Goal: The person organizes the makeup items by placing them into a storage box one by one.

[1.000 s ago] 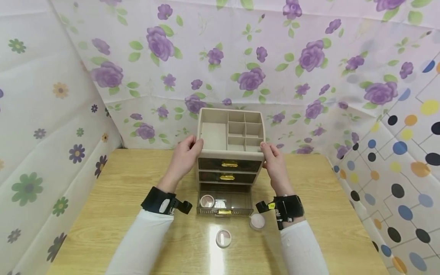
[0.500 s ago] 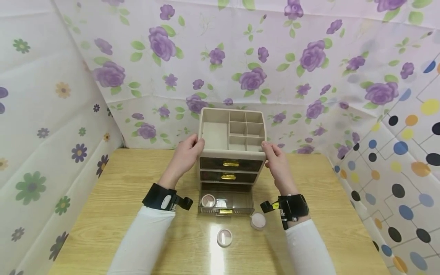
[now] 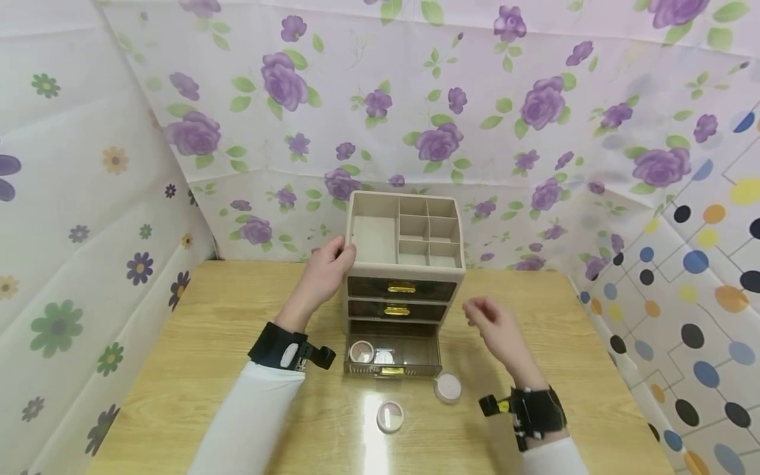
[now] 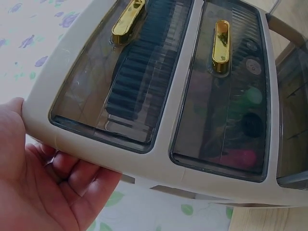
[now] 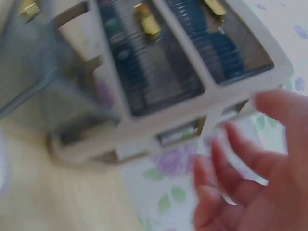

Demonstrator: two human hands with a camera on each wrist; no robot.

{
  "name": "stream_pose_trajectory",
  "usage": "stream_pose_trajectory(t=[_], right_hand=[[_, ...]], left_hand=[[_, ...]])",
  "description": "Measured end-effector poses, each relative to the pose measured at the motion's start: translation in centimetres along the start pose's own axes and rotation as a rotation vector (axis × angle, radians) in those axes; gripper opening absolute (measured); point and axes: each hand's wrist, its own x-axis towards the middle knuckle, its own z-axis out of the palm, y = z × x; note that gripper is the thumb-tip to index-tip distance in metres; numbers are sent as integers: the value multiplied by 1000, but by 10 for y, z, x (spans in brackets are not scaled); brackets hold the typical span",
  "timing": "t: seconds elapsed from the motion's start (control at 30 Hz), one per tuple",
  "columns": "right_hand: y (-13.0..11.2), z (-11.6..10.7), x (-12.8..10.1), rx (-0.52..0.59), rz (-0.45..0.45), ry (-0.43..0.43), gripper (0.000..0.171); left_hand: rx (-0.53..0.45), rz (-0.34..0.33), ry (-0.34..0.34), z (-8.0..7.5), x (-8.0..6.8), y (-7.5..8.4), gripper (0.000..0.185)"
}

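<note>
A beige drawer organizer (image 3: 406, 269) with open top compartments stands at the back of the wooden table (image 3: 202, 343). Its two upper drawers are closed, with gold handles (image 3: 401, 287). The bottom drawer (image 3: 424, 349) is pulled out and has two round compacts (image 3: 361, 351) inside. My left hand (image 3: 325, 270) holds the organizer's top left corner, thumb at the front edge and fingers against the side wall (image 4: 159, 163). My right hand (image 3: 489, 320) hovers just right of the organizer, off it, fingers loosely curled and holding nothing. In the right wrist view the hand (image 5: 250, 183) is blurred beside the organizer (image 5: 159, 120).
Two more round compacts lie on the table in front of the open drawer, one in the middle (image 3: 389, 416) and one to its right (image 3: 447, 387). Flowered cloth walls (image 3: 415, 119) close in the back and left, and a dotted one (image 3: 700, 277) the right.
My right hand has let go of the organizer's top right corner and moved down and to the right, away from it. The left hand stays on the left corner.
</note>
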Motion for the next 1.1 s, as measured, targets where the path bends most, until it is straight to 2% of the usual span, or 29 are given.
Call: stream_pose_trajectory(t=[0.1, 0.2, 0.4, 0.5, 0.7, 1.1], right_hand=[[18, 1, -21, -140, -29, -106, 43], [32, 8, -40, -237, -62, -201, 57], [48, 29, -64, -297, -59, -295, 83], [53, 40, -71, -302, -39, -293, 83], [57, 53, -77, -331, -28, -223, 75], [51, 59, -80, -367, -36, -195, 63]], left_hand=[[-1, -5, 2, 0, -1, 1, 32], [0, -8, -3, 0, -1, 2, 31], [17, -9, -12, -2, 0, 3, 32], [19, -6, -21, -2, 0, 3, 32], [17, -4, -33, -3, -2, 3, 34], [24, -4, -41, -2, -2, 3, 35]])
